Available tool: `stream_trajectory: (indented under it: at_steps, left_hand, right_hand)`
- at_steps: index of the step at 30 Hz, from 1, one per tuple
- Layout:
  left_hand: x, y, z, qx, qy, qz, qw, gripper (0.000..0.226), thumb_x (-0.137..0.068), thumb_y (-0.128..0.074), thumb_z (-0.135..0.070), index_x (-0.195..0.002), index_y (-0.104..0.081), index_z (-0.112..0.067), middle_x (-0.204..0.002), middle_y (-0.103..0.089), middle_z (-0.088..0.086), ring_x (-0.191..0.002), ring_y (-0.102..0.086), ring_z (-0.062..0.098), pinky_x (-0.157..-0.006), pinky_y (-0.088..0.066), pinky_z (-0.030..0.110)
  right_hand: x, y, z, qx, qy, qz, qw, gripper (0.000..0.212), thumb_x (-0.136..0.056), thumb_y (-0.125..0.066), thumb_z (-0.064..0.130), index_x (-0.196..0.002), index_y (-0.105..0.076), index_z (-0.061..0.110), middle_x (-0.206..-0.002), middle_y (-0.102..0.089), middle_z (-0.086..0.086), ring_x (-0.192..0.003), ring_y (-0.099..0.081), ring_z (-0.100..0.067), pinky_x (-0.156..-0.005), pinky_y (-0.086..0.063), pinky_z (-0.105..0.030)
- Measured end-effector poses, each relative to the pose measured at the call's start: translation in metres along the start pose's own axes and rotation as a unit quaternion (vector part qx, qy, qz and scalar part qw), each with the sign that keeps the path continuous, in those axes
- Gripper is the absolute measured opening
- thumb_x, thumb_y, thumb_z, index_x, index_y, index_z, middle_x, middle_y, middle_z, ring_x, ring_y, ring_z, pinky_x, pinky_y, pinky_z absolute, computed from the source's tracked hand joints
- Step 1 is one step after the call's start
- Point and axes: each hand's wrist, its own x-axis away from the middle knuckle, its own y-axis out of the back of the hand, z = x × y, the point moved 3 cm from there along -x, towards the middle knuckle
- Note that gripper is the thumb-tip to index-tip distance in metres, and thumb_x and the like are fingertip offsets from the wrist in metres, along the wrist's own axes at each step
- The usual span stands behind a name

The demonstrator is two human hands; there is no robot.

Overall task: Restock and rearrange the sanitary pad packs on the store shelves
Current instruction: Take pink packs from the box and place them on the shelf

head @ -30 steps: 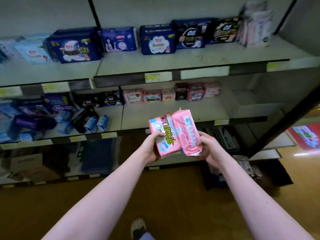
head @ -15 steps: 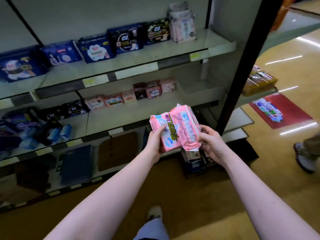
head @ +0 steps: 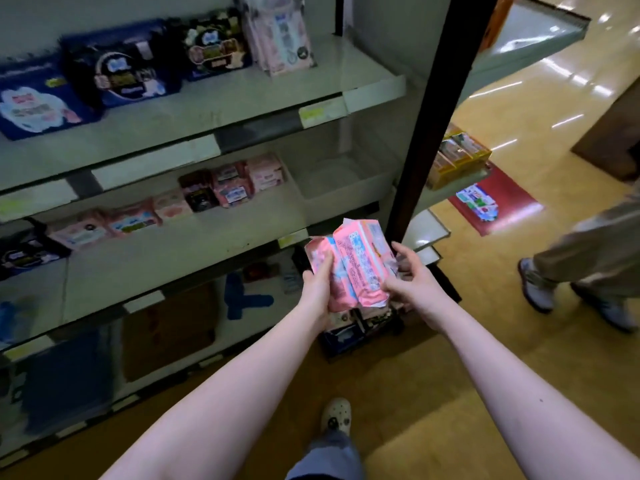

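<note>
Pink pad packs [head: 356, 268] (two, side by side): being held upright just in front of the middle shelf [head: 166, 254]. Being gripped from both sides, thumb of the left hand [head: 317, 294] curling over the front, fingers of the right hand [head: 414, 282] curling round the edge.

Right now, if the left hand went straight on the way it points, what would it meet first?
Past the packs that the left hand holds, probably the black post, or the shelf edge beside it; depth is unclear.
</note>
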Motion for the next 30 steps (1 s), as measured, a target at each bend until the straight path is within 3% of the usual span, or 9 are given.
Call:
stream_trajectory:
  at_steps: [2, 6, 9, 11, 14, 17, 23, 27, 30]
  left_hand:
    - [-0.021, -0.015, -0.006, -0.001, 0.015, 0.004, 1.000, 0.081, -0.078, -0.068, -0.058, -0.136, -0.041, -0.009, -0.120, -0.065, 0.011, -0.095, -0.069, 0.026, -0.065, -0.058, 0.038]
    - [-0.056, -0.040, -0.020, -0.028, 0.045, 0.020, 0.998, 0.048, -0.090, -0.060, -0.045, -0.118, -0.062, -0.007, -0.105, -0.071, 0.013, -0.090, -0.069, 0.028, -0.082, -0.056, 0.041]
    - [-0.068, -0.050, -0.021, -0.030, 0.080, 0.005, 0.996, 0.050, -0.086, -0.060, -0.054, -0.108, -0.065, -0.010, -0.100, -0.071, 0.013, -0.086, -0.069, 0.029, -0.078, -0.056, 0.040]
    - [-0.072, -0.056, -0.022, -0.027, 0.089, -0.002, 0.996, 0.065, -0.077, -0.064, -0.065, -0.112, -0.063, -0.011, -0.104, -0.071, 0.014, -0.092, -0.069, 0.032, -0.082, -0.056, 0.044]
    - [-0.113, -0.056, -0.004, -0.035, 0.086, -0.038, 0.995, 0.120, -0.028, -0.073, -0.085, -0.126, -0.055, -0.017, -0.109, -0.070, 0.011, -0.092, -0.070, 0.032, -0.081, -0.057, 0.051]
    - [-0.153, -0.059, 0.012, -0.049, 0.077, -0.060, 0.994, 0.137, -0.012, -0.071, -0.086, -0.130, -0.050, -0.021, -0.113, -0.068, 0.009, -0.094, -0.070, 0.032, -0.083, -0.056, 0.053]
    - [-0.126, -0.123, 0.010, -0.013, 0.083, -0.080, 0.993, 0.123, -0.025, -0.072, -0.081, -0.130, -0.049, -0.019, -0.114, -0.067, 0.011, -0.094, -0.069, 0.033, -0.068, -0.060, 0.044]
    - [-0.112, -0.182, 0.017, 0.016, 0.084, -0.095, 0.992, 0.089, -0.060, -0.071, -0.071, -0.128, -0.053, -0.016, -0.111, -0.069, 0.012, -0.095, -0.069, 0.033, -0.087, -0.055, 0.051]
    - [-0.109, -0.221, 0.030, 0.019, 0.083, -0.117, 0.990, 0.092, -0.055, -0.070, -0.068, -0.130, -0.052, -0.018, -0.112, -0.069, 0.011, -0.097, -0.069, 0.032, -0.088, -0.054, 0.052]
  right_hand:
    - [-0.017, 0.012, 0.009, 0.016, 0.012, 0.007, 1.000, 0.072, -0.085, -0.062, -0.005, -0.141, -0.033, 0.030, -0.105, -0.047, 0.008, -0.084, -0.058, -0.006, -0.057, -0.049, -0.014]
    - [-0.043, 0.026, 0.020, 0.054, 0.013, 0.025, 0.998, 0.067, -0.085, -0.060, -0.007, -0.139, -0.037, 0.026, -0.103, -0.048, 0.010, -0.082, -0.059, -0.006, -0.056, -0.047, -0.011]
    - [-0.058, 0.032, 0.015, 0.064, -0.010, 0.036, 0.997, 0.068, -0.085, -0.061, -0.005, -0.138, -0.035, 0.028, -0.107, -0.050, 0.006, -0.084, -0.060, -0.007, -0.057, -0.048, -0.012]
    - [-0.068, 0.036, 0.013, 0.068, -0.023, 0.044, 0.996, 0.068, -0.085, -0.062, -0.004, -0.138, -0.033, 0.027, -0.105, -0.052, 0.008, -0.085, -0.062, -0.008, -0.058, -0.049, -0.013]
    - [-0.086, 0.049, 0.014, 0.074, -0.026, 0.054, 0.995, 0.061, -0.086, -0.061, -0.004, -0.128, -0.033, 0.029, -0.099, -0.053, 0.009, -0.073, -0.063, -0.002, -0.053, -0.046, -0.010]
    - [-0.102, 0.065, 0.011, 0.077, -0.022, 0.069, 0.994, 0.055, -0.088, -0.063, 0.002, -0.130, -0.038, 0.027, -0.099, -0.057, 0.009, -0.062, -0.062, 0.006, -0.049, -0.043, -0.009]
    - [-0.133, 0.121, -0.008, 0.055, -0.025, 0.077, 0.995, 0.046, -0.089, -0.066, 0.016, -0.126, -0.042, 0.029, -0.109, -0.061, 0.003, -0.084, -0.066, -0.005, -0.062, -0.053, -0.015]
    - [-0.155, 0.179, -0.017, 0.069, -0.023, 0.084, 0.994, 0.042, -0.088, -0.068, 0.022, -0.124, -0.047, 0.025, -0.115, -0.064, -0.001, -0.089, -0.064, -0.004, -0.068, -0.051, -0.014]
    - [-0.169, 0.221, -0.022, 0.062, -0.033, 0.096, 0.993, 0.044, -0.088, -0.067, 0.025, -0.127, -0.047, 0.020, -0.111, -0.063, -0.002, -0.083, -0.063, -0.002, -0.059, -0.049, -0.008]
